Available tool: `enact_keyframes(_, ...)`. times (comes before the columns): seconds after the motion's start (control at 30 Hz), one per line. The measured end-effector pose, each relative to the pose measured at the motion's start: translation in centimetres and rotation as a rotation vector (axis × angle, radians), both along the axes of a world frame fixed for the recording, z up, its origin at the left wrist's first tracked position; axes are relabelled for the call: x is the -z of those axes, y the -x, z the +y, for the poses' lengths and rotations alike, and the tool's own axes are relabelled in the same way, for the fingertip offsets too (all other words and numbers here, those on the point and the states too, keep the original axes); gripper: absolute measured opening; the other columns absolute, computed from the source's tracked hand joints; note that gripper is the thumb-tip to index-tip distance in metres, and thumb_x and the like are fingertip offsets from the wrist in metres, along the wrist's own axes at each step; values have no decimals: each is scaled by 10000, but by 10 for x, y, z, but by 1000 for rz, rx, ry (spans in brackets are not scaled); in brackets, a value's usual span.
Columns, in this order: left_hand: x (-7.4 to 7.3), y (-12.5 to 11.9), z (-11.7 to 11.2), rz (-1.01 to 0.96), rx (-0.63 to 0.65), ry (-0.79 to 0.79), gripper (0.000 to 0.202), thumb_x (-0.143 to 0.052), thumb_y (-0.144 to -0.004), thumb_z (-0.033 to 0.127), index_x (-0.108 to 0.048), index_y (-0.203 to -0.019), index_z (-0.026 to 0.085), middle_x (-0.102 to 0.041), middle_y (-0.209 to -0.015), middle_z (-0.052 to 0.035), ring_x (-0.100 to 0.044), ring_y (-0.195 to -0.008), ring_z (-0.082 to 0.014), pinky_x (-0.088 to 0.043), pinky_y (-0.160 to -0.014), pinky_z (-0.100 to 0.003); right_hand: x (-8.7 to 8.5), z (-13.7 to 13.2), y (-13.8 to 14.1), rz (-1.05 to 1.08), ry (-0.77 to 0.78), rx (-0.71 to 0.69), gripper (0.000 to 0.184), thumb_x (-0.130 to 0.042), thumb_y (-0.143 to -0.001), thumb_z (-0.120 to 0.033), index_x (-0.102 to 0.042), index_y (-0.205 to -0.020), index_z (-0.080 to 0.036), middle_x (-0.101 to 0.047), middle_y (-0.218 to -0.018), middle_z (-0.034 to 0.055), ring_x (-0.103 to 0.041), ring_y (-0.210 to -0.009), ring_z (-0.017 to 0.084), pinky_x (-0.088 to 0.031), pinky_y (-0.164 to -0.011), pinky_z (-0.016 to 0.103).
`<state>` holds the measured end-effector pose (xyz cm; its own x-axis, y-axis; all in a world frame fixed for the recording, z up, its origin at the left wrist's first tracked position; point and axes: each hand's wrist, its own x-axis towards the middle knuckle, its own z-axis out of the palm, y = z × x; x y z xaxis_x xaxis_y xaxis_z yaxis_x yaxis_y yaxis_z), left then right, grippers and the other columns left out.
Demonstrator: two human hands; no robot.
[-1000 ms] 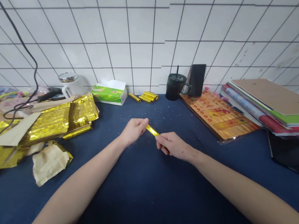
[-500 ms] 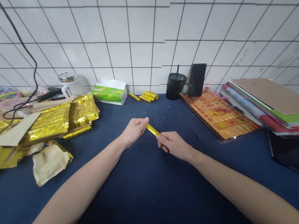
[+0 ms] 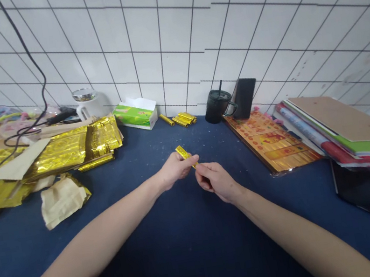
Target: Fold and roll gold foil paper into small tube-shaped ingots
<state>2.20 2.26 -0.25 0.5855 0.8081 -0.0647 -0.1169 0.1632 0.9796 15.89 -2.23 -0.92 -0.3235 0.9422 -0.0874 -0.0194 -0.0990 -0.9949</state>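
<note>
Over the middle of the dark blue cloth [image 3: 174,244], both my hands pinch a small gold foil roll [image 3: 183,153]. My left hand [image 3: 175,169] grips its middle, with the far end poking up past the fingers. My right hand [image 3: 215,181] is closed on the near end, close against the left hand. Several finished gold rolls [image 3: 182,119] lie by the tiled wall. A heap of gold foil sheets [image 3: 66,151] sits at the left with crumpled brown paper [image 3: 61,200].
A green tissue box [image 3: 135,115], a white mug [image 3: 89,105], a black cup with a straw [image 3: 215,106] and a propped phone [image 3: 244,97] line the wall. Printed orange sheets [image 3: 271,142], stacked folders [image 3: 344,135] and a black phone [image 3: 358,187] lie at the right. Cables hang at the left.
My left hand slid along the roll toward my right hand, so the hands now sit close together. The roll's far end now sticks out beyond the left fingers.
</note>
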Motion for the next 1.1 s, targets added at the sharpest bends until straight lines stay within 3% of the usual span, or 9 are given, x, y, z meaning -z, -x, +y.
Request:
enact_keyframes(0.2, -1, 15, 20, -64, -174, -7, 418, -616, -690, 353, -306, -481, 167, -249, -349, 97, -172, -310, -12, -82, -350, -185, 1, 0, 1, -10, 9, -1, 363, -426, -803, -407, -431, -522, -177, -346, -371, -69, -242, -330, 50, -151, -339, 198)
enact_keyframes(0.67, 1, 21, 26, -21, -110, -15, 406, -587, -726, 411, -311, -546, 175, -252, -386, 98, -178, -327, -21, -91, -349, -184, 4, 6, -5, -115, -24, 97, 357, -467, -778, -459, -469, -564, -172, -362, -380, -74, -272, -327, 46, -192, -324, 183)
enact_keyframes(0.9, 3, 19, 24, 63, -115, -64, 390, -556, -741, 435, -334, -557, 173, -275, -399, 93, -197, -331, -22, -108, -348, -182, 7, 8, -7, -256, -168, 142, 343, -483, -769, -458, -477, -578, -173, -379, -417, -68, -288, -364, 52, -225, -365, 199)
enact_keyframes(1.1, 5, 20, 25, 91, -99, -111, 388, -544, -742, 453, -335, -571, 174, -317, -419, 83, -220, -348, -27, -133, -356, -178, 10, 10, -7, -176, -90, 135, 346, -418, -804, -433, -474, -582, -173, -363, -383, -71, -269, -346, 53, -197, -364, 199)
